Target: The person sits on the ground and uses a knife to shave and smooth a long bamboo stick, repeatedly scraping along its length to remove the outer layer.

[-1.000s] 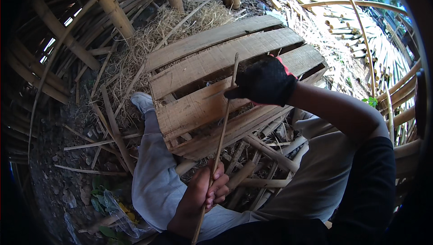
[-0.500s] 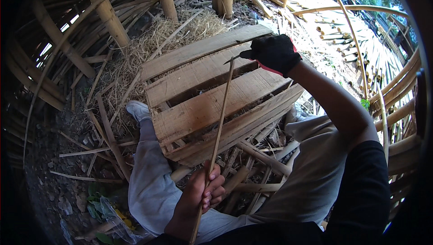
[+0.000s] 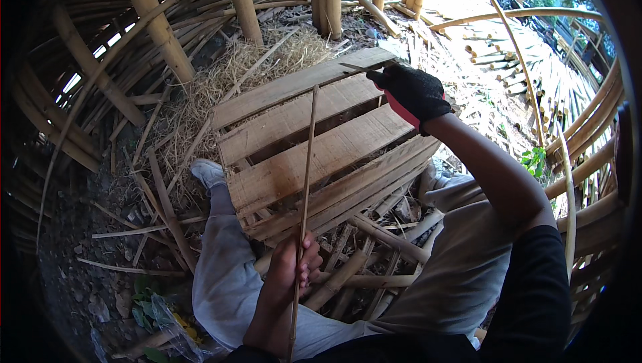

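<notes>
My bare left hand (image 3: 289, 268) is closed round the lower part of a long, thin bamboo strip (image 3: 309, 156), which stands tilted upward in front of me. My right hand (image 3: 413, 92), in a black and red glove, grips a knife (image 3: 357, 67); its narrow blade points left and its handle is hidden in the fist. The blade is apart from the strip's upper tip. Beneath both lies a slatted wooden crate (image 3: 361, 129) between my legs, with gaps between its boards.
A heap of pale shavings (image 3: 277, 55) lies beyond the crate. Upright bamboo poles (image 3: 245, 5) stand at the back, and cut bamboo pieces (image 3: 348, 276) lie under and beside the crate. Stacked bamboo poles (image 3: 508, 62) are on the right. Clear plastic (image 3: 175, 326) lies at lower left.
The knife has come away from the strip's tip, and my right hand has moved slightly down. The strip's tip has shifted left, and my left hand moved slightly left.
</notes>
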`<state>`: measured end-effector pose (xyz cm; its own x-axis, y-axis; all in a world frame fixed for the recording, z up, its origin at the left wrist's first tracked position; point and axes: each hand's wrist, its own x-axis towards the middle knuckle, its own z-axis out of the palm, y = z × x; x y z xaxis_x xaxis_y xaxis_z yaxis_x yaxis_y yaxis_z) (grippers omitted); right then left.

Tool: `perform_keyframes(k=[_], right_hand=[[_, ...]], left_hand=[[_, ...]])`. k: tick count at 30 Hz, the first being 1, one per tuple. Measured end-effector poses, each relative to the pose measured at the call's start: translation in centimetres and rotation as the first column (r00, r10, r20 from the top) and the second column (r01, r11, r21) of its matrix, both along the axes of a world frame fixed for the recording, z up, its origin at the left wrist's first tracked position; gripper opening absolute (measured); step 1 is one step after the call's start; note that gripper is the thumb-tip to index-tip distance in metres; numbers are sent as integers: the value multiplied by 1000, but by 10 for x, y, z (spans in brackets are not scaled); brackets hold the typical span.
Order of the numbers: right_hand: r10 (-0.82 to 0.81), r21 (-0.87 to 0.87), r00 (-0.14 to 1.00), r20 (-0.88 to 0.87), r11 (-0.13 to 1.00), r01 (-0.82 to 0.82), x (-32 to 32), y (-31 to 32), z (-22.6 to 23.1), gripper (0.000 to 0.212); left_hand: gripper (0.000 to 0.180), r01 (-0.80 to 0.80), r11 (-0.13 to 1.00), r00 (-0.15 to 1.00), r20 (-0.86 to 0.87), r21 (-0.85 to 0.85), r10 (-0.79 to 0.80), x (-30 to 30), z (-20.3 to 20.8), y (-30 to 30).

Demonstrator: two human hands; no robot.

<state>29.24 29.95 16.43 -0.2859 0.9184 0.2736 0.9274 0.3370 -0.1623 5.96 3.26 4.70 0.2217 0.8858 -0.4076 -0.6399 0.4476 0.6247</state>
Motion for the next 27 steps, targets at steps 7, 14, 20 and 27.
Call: perform_keyframes(k=[7,14,20,27], right_hand=[[363,60,931,-24,931,-361,11,-33,-25,40],[598,271,650,469,603,-750,-25,-92,-35,49],[344,290,790,507,795,-532,-14,-56,-55,49],[448,146,705,551,779,-609,-21,-86,-40,49]], left_hand=[[37,-214,970,975,85,114,205,-37,1,-2],[37,-198,970,976,125,138,181,-42,4,-4],[40,-97,985,990,118,146,80,-33,3,-5],[42,-102,981,990,112,164,85,-35,4,-4]])
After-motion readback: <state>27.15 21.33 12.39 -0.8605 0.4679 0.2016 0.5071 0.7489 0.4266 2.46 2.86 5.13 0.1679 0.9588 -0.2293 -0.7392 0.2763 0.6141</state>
